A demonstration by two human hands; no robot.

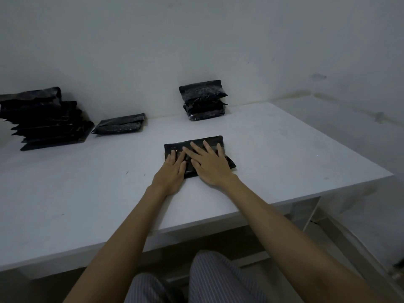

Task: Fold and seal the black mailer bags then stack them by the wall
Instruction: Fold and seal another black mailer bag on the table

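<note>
A white worktop (87,193) is set into the corner of a plain white wall (131,40). Near its middle a folded black mailer bag (175,148) is laid flat, directly under both hands. The bag is seen as glossy, creased and roughly rectangular. The left hand (172,173) is rested on its near left part and the right hand (209,165) is spread over its centre, fingers straight and pressed flat, nothing being gripped. A stack of sealed bags (204,100) is placed against the wall behind. A single bag (120,124) and a taller pile of bags (46,119) are found to the left.
</note>
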